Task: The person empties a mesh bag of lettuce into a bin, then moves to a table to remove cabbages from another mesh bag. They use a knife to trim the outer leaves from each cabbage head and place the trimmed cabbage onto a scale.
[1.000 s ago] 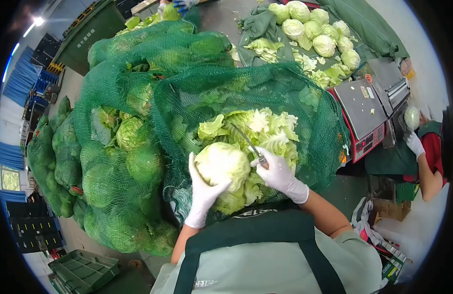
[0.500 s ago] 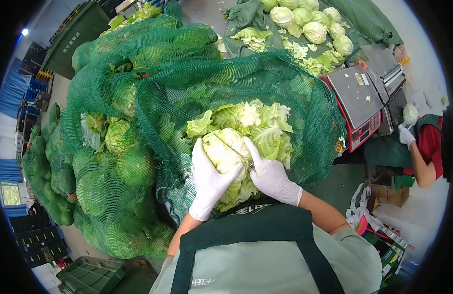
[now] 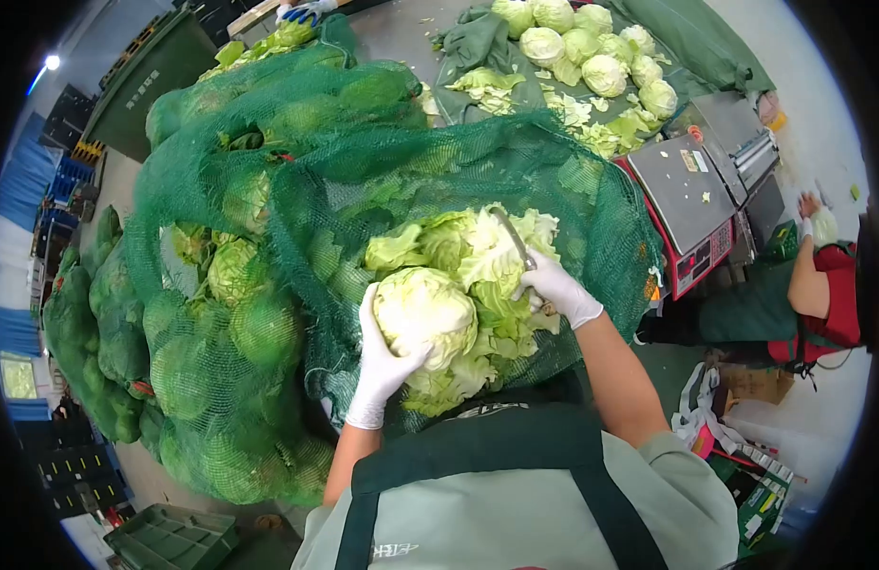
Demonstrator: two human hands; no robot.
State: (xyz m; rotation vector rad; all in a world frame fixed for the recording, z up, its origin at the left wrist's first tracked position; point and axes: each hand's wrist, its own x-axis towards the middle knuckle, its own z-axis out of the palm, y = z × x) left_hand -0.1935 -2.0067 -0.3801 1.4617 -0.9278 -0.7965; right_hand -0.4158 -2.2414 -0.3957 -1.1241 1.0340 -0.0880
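Observation:
A pale, trimmed cabbage (image 3: 425, 318) rests in my gloved left hand (image 3: 381, 356), whose fingers and thumb are spread round its left and lower side. My gloved right hand (image 3: 558, 293) is closed on the handle of a knife (image 3: 512, 235), its blade slanting up and left over the leaves. Loose cabbage leaves (image 3: 435, 242) lie behind and to the right of the cabbage, with more below it. Under all this spreads a green mesh bag (image 3: 592, 223), with further cabbages showing through the net.
Full net sacks of cabbages (image 3: 211, 380) are heaped on the left. A scale (image 3: 682, 195) stands at right, near a co-worker in a red top (image 3: 843, 294). Bare cabbages (image 3: 606, 76) lie at the back. There is a green crate (image 3: 169, 537) at lower left and a green bin (image 3: 145, 85) behind.
My right hand has moved right, off the cabbage, and the knife blade now points up, away from it. The cabbage has turned in my left hand. The co-worker at right has shifted posture.

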